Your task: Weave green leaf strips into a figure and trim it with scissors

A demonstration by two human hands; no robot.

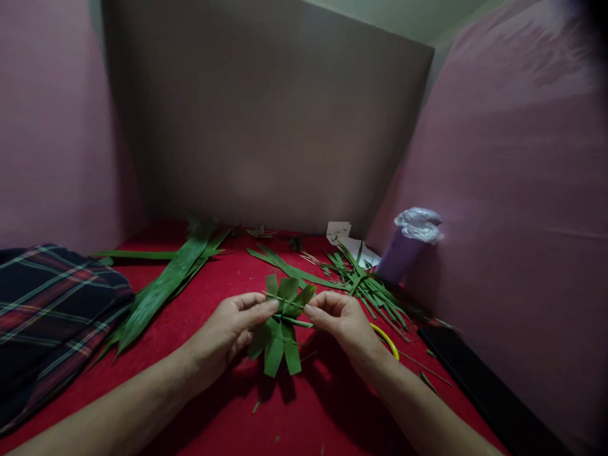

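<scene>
Between my hands is a flower-like piece of cut green leaf strips (274,351), fanned out above and below, with thin stems running across the strips. My left hand (237,322) pinches its left side between thumb and fingers. At the upper right edge, my right hand (342,318) has thumb and fingertips closed on the end of a leaf strip or the thin stem there; I cannot tell which. A short thicker green stalk (299,323) points right from the middle of the piece. Just behind my right wrist shows a yellow curved handle (387,341), the rest of it hidden.
Long green leaves (166,285) lie on the red cloth (190,415) at left, near plaid fabric (61,316). Cut leaf strips (363,282) are heaped at right, by white paper (361,250) and a purple container (401,256) topped with clear plastic. A long black object (479,380) lies along the right wall.
</scene>
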